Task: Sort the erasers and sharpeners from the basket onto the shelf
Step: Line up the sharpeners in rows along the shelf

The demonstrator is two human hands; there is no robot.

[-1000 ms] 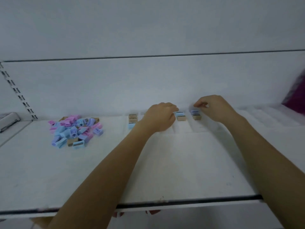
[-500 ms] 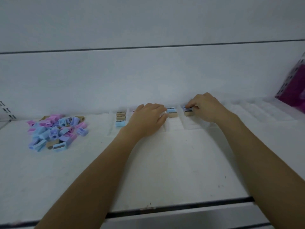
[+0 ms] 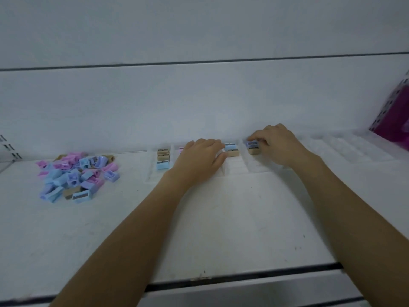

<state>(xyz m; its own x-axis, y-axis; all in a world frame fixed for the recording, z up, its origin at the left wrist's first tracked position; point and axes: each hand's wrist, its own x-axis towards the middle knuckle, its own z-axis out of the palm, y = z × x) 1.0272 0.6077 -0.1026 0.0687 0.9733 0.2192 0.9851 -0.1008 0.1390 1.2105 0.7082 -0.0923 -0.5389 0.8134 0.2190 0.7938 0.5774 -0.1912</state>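
We see the white shelf [image 3: 221, 229], roomy along its front edge, with a magenta basket [image 3: 396, 120] at far right and a loose pile of sharpeners [image 3: 75, 176] at left. On the clear tray [image 3: 354, 149] at the back, our left hand [image 3: 199, 161] rests flat, fingers relaxed. Our right hand [image 3: 278, 145] pinches a purple sharpener [image 3: 252, 143] with curled fingers.

White shelf [image 3: 221, 218] — sharpener heap [image 3: 75, 173], clear tray [image 3: 234, 168]
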